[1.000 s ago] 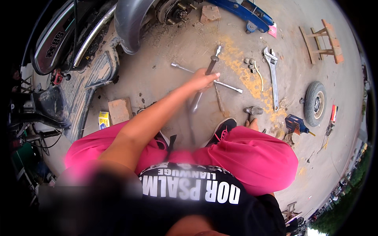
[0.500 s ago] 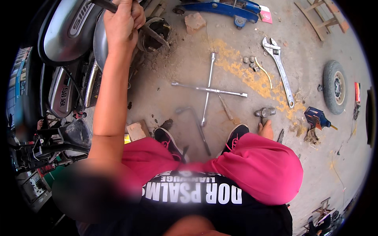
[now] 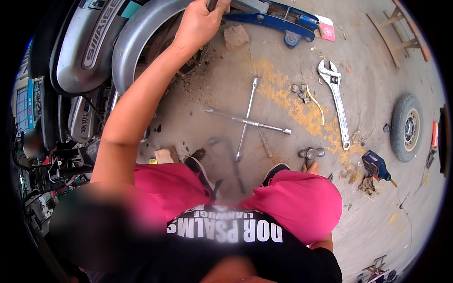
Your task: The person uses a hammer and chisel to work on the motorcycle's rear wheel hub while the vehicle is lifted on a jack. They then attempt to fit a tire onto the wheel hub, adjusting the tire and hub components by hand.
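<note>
My left hand [image 3: 198, 26] is raised at the top, beside the curved grey fender [image 3: 123, 61] of a motor vehicle. Its fingers are wrapped round a dark metal bar [image 3: 212, 4], of which only a short piece shows. Low by my right knee, my right hand [image 3: 311, 167] is closed on a hammer [image 3: 311, 153], its metal head showing above the fingers. A four-way lug wrench [image 3: 247, 121] lies on the floor between the hands. Close to it are a bent dark wrench [image 3: 232, 158] and a thin chisel-like tool [image 3: 265, 143].
A large adjustable wrench [image 3: 337, 106] lies right of several nuts [image 3: 302, 89]. Farther right are a blue box-shaped container [image 3: 373, 164] and a small wheel [image 3: 405, 127]. A blue floor jack [image 3: 271, 21] and a brick [image 3: 236, 37] sit at the far side. The vehicle's silver tank [image 3: 87, 56] fills the left.
My left hand has swung up and to the right with the dark bar. The view has shifted, showing more of the fender. My right hand still holds the hammer low by the knee.
</note>
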Demonstrator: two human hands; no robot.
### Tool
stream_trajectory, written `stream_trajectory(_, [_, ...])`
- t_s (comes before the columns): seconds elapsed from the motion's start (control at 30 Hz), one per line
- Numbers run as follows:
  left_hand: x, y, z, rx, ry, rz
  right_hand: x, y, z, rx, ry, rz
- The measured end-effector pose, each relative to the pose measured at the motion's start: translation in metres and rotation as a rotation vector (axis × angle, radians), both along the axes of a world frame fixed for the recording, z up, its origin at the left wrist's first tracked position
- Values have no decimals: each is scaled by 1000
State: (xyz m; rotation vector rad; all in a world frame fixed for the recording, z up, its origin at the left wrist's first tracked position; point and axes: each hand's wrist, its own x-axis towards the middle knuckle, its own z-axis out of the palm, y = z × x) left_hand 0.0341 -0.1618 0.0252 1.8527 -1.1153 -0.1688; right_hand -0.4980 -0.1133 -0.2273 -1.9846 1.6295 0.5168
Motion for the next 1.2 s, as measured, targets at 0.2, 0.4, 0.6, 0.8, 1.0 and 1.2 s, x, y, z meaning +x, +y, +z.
stream_trajectory(0.2, [6, -10, -3, 293, -71, 89, -3, -33, 10, 72, -10, 18])
stream_trajectory(0.4, [4, -27, -11, 293, -42, 120, 2, -54, 27, 150, -31, -39])
stream_trajectory(0.6, [2, -36, -14, 397, -33, 271, 38, -112, 63, 165, -192, -149])
stream_trajectory(0.8, [-14, -42, -20, 405, -64, 338, 140, -243, 237, -192, -557, 83])
stream_trajectory(1.0, [-15, -34, -24, 394, -114, 346, 265, -219, 365, 479, -1108, -115])
stream_trajectory(1.2, [-9, -40, -23, 302, -153, 326, 344, -189, 369, 553, -1066, -156])
